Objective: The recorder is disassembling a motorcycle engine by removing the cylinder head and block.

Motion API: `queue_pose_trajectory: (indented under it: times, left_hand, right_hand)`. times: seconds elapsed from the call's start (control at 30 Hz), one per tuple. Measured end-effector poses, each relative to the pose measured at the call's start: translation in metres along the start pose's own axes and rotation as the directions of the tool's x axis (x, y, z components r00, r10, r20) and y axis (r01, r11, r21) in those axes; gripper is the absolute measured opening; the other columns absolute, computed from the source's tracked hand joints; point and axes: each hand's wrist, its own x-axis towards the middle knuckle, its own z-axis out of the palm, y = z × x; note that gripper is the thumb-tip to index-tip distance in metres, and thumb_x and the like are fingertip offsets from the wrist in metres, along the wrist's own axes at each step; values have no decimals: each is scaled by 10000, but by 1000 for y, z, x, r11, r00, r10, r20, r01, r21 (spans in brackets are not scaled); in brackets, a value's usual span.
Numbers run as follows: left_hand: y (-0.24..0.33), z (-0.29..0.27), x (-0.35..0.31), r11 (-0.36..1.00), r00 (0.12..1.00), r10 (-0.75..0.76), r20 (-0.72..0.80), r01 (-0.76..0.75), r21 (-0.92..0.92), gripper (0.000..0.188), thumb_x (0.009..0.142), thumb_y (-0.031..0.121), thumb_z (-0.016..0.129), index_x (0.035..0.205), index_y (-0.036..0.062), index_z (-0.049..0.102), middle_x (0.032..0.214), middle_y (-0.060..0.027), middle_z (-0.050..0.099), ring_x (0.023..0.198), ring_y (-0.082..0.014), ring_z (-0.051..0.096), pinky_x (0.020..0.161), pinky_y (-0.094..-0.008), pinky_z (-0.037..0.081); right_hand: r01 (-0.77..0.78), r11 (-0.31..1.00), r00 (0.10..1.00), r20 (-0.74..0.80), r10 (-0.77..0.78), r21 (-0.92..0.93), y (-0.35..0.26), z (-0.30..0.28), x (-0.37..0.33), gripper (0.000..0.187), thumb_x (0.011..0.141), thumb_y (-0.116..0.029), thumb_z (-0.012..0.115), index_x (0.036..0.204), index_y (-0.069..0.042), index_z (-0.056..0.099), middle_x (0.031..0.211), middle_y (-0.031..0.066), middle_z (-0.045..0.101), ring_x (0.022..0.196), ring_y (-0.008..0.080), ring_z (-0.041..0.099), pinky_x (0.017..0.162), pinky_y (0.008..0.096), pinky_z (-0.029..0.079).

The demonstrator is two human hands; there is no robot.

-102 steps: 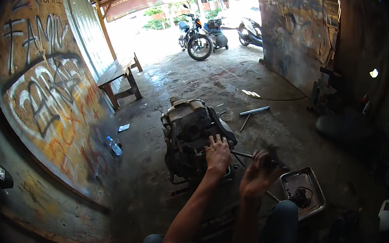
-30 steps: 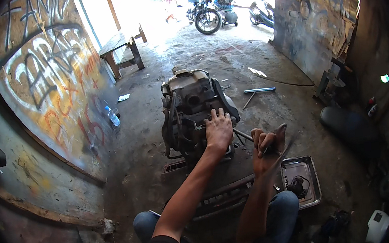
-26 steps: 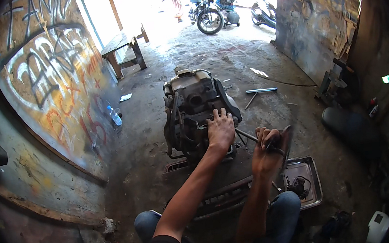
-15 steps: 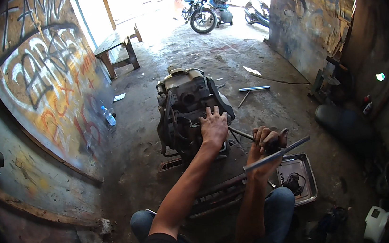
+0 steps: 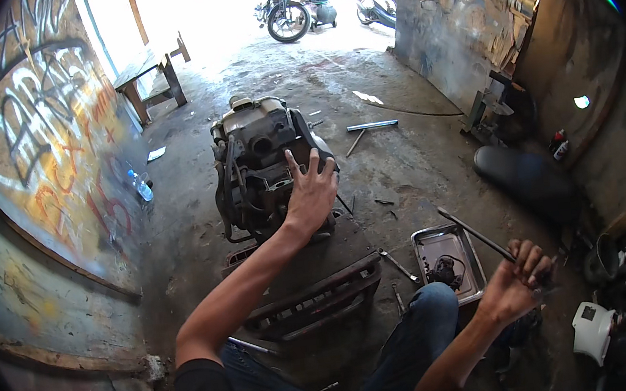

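A dark, greasy motorcycle engine [image 5: 258, 144] sits in front of me on a low support. My left hand [image 5: 313, 192] rests on the engine's near right side, with its fingers spread. Off to the right, my right hand [image 5: 516, 281] is wrapped round a T-handle wrench [image 5: 475, 232]. The wrench's shaft points up and to the left, away from the engine, while its crossbar is hidden by the hand. Below that shaft, a metal tray [image 5: 474, 255] on the floor holds a dark greasy part [image 5: 444, 269].
A slatted dark stool [image 5: 316, 302] stands before my knees. A spanner [image 5: 398, 265] lies beside the tray. Another T-handle wrench [image 5: 372, 125] is on the floor beyond. To the right are a black motorcycle seat [image 5: 517, 178] and a white plastic part [image 5: 593, 330]. A bottle [image 5: 141, 186] stands by the left wall.
The T-handle wrench has come away from the engine and swung right and nearer to me in my right hand. My left hand stays on the engine. The whole view has shifted.
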Motion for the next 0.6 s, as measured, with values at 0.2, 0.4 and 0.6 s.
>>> queue_pose_trajectory:
  times: [0.2, 0.4, 0.6]
  left_hand:
    - [-8, -13, -19, 977, 986, 154, -66, -162, -142, 251, 962, 208, 533, 1113, 24, 614, 1169, -150, 568, 1203, -313, 514, 1096, -646, 302]
    - [47, -44, 5, 585, 974, -4, -228, -183, -790, 189, 899, 94, 647, 977, -23, 521, 919, -180, 578, 825, -337, 632, 712, -428, 536]
    - [219, 73, -17, 157, 990, -114, 80, 97, -983, 250, 901, 132, 652, 1037, -43, 535, 980, -238, 558, 912, -416, 589, 791, -491, 487]
  right_hand:
    - [81, 969, 992, -71, -100, -232, -10, -22, -9, 384, 1011, -179, 322, 630, -151, 280, 636, -1, 214, 649, 132, 253, 757, 310, 322]
    - [7, 993, 990, -140, -23, -115, 14, -26, -13, 398, 1027, -195, 374, 644, -129, 292, 635, 10, 216, 644, 142, 239, 717, 328, 298]
    - [70, 989, 993, -90, -83, -133, 16, -9, -20, 408, 1032, -181, 328, 630, -138, 278, 637, 13, 211, 660, 142, 243, 741, 331, 303]
